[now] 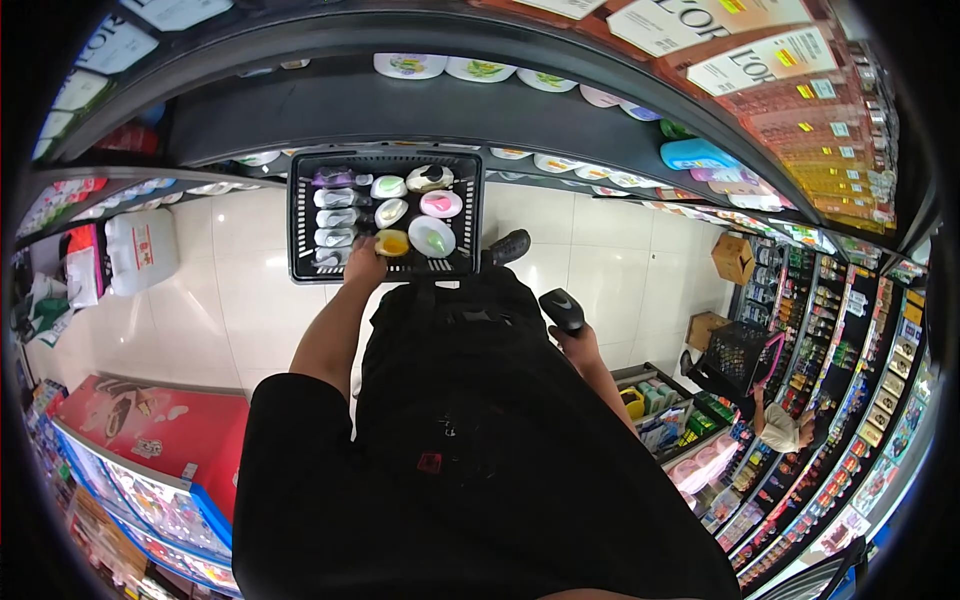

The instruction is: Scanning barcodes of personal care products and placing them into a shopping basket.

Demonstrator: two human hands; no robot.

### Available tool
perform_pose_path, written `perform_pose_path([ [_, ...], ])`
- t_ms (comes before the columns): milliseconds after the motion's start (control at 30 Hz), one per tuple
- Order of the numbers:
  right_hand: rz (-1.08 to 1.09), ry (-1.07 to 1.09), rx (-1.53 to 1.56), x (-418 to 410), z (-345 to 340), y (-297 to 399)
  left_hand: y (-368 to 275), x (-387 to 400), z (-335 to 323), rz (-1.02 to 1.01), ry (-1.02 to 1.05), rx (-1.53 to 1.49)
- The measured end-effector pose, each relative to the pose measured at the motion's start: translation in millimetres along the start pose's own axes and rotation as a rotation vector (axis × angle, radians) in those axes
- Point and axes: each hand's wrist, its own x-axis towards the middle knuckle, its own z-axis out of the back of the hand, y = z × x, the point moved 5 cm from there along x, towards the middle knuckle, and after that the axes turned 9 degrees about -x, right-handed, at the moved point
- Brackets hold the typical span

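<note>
A black plastic shopping basket is in front of me, with several pump and capped bottles standing in it. My left hand reaches over its near edge. Its fingers are beside a yellow-topped bottle and a grey-white bottle; whether they grip either one is hidden. Farther right in the basket are a white bottle with a green pump and one with a pink top. Beside my right hip, my right hand grips a black handheld barcode scanner.
Black shelving with bottles runs across the front. A white plastic jerrycan stands at left on the tiled floor, above a red-topped display. At right, a person handles a black basket near cardboard boxes and stocked shelves.
</note>
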Motion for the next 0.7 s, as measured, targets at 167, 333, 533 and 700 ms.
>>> perform_pose_path([
  [167, 0.041, 0.057, -0.176, -12, -3, -27, -31, 45, 11, -0.013, -0.087, -0.01],
  [333, -0.181, 0.087, -0.236, -49, 12, -74, -50, 95, -10, 0.077, 0.066, 0.234],
  [533, -0.223, -0.007, -0.209, -80, 18, -77, -31, 114, -34, 0.045, 0.133, 0.348],
  [700, -0.145, 0.035, -0.181, -69, 5, -101, -45, 120, -29, -0.15, 0.256, 0.475],
])
